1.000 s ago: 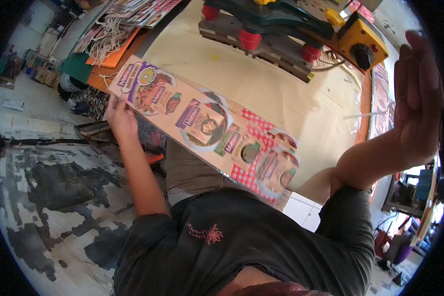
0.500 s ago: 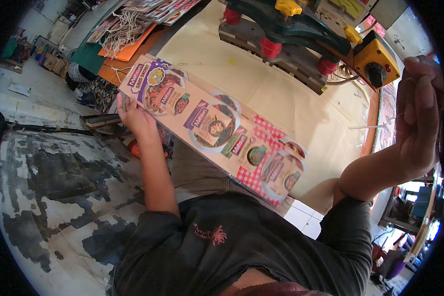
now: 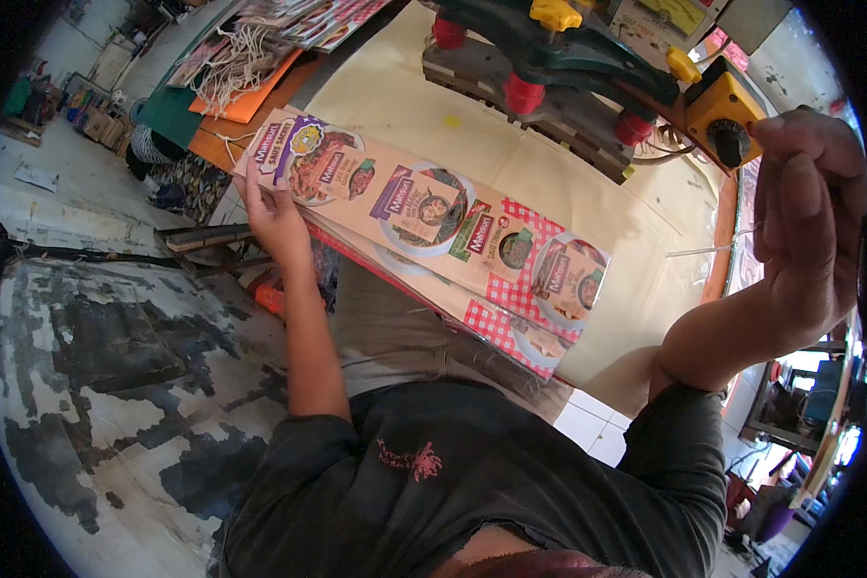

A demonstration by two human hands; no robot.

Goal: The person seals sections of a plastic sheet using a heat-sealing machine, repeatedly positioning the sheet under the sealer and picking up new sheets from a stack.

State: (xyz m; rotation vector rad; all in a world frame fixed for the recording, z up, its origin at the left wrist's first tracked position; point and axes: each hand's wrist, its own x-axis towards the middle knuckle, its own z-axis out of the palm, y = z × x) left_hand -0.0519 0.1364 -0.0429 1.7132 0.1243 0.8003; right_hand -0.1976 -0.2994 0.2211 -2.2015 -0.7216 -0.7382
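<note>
machine [image 3: 568,58]: top cut off by frame edge | lower printed sheets [image 3: 496,328]: mostly hidden under top sheet | right hand [image 3: 804,222]: fingertip contact with yellow box [image 3: 722,116] unclear

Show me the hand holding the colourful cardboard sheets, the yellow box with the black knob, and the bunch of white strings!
left hand [image 3: 277,220], head view, back of hand.
yellow box [image 3: 724,116], head view, front face by the knob.
white strings [image 3: 243,56], head view, middle of bunch.

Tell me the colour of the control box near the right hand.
Yellow-orange, with a black knob: control box, head view.
</note>
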